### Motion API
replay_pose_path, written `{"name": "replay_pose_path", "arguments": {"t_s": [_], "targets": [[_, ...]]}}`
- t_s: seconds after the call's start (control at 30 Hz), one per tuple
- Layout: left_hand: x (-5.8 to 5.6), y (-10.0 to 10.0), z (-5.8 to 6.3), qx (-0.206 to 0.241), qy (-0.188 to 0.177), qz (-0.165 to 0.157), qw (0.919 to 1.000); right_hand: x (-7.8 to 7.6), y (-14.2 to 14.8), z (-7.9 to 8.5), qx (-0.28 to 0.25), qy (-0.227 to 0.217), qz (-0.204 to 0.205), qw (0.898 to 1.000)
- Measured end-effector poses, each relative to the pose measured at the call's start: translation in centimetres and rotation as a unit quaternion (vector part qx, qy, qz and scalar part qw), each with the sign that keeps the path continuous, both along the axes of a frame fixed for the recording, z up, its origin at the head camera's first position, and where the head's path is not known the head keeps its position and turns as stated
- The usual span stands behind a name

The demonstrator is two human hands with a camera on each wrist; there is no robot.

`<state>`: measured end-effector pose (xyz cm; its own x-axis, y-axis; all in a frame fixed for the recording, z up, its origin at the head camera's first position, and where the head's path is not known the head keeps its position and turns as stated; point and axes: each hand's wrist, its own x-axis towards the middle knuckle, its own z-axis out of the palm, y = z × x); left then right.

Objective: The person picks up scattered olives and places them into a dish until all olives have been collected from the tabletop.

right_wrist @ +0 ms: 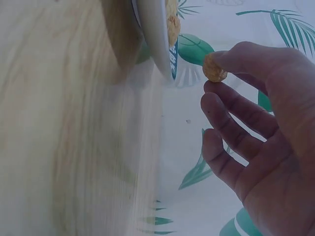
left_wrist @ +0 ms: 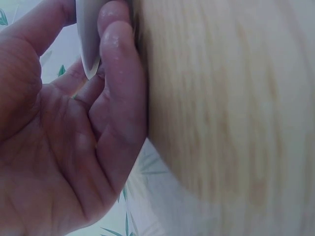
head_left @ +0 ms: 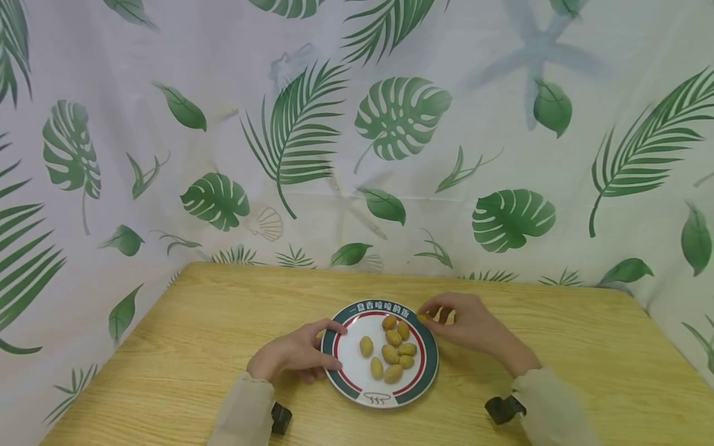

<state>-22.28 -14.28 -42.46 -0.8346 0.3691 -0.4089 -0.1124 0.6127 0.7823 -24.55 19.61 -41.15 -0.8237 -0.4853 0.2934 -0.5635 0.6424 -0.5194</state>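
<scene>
A round white plate (head_left: 352,371) with a dark green rim and a red ring rests on the table, holding several small oval yellow-brown pieces (head_left: 393,337) that look like fruit or nuts. My left hand (head_left: 298,350) grips its left rim, the thumb and a finger over the edge. Lower fingers (left_wrist: 123,73) curl beneath the plate's edge (left_wrist: 88,39) in the left wrist view. At the upper right rim, my right hand (head_left: 465,319) pinches one oval piece (right_wrist: 214,68) between thumb and index fingertip. Its other fingers (right_wrist: 229,123) are loosely bent below.
The wooden table (head_left: 223,297) runs back to a white cloth (head_left: 323,241) printed with green leaves, which also hangs along the sides. Each sleeve end has a black wrist device near it, one at the left (head_left: 281,418) and one at the right (head_left: 504,409).
</scene>
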Motion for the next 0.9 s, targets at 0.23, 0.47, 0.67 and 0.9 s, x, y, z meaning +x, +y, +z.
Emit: {"name": "replay_pose_path", "arguments": {"t_s": [0.23, 0.47, 0.67, 0.9], "targets": [[0.0, -0.1, 0.1, 0.001, -0.003, 0.002, 1.0000, -0.2, -1.0, -0.2, -0.013, -0.005, 0.015, 1.000], [-0.1, 0.0, 0.1, -0.003, -0.001, -0.001, 1.0000, -0.3, -1.6, -0.2, -0.010, 0.001, 0.024, 1.000], [-0.1, -0.1, -0.1, -0.002, 0.001, -0.004, 1.0000, -0.4, -2.2, -0.2, -0.016, -0.003, 0.038, 0.999], [-0.1, -0.1, -0.2, 0.008, 0.002, -0.007, 0.9999, -0.4, -2.6, -0.2, -0.022, -0.011, 0.046, 0.999]]}}
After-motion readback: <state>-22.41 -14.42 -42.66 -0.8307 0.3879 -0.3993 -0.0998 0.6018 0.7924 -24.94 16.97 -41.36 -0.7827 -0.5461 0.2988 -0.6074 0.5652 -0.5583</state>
